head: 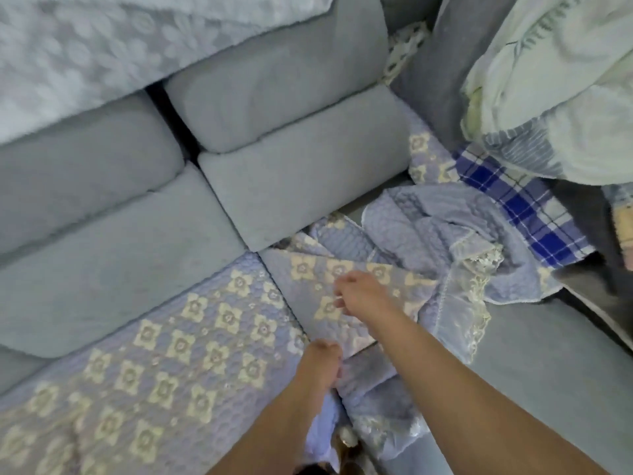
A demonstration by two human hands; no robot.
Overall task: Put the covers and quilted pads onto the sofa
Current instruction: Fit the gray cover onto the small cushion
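Nearest, 2 bare forearms reaching in from the bottom edge. Left hand [322, 363] curled at the near edge of the crumpled quilted pad [346, 296], fingers apparently gripping the fabric there, though blur hides the exact hold. Just beyond, right hand [359, 293] lying on top of that same pad, fingers loosely bent; whether pinching the cloth or only resting on it, cannot tell. To the left, a flat quilted pad [164, 354] with cream flower motifs already spread over the near seat of the grey sofa [548, 365]. To the right of the hands, a sheer lace trim [469, 296] and more bunched lilac quilting [424, 217] heaped on the bare seat. Farther right, a blue plaid cloth [513, 197] under a pale bundle of bedding [555, 80]. Farther back, 2 rows of grey back cushions [274, 97], stacked. Farthest left, a pale lace cover [102, 53] draped over the sofa's top.
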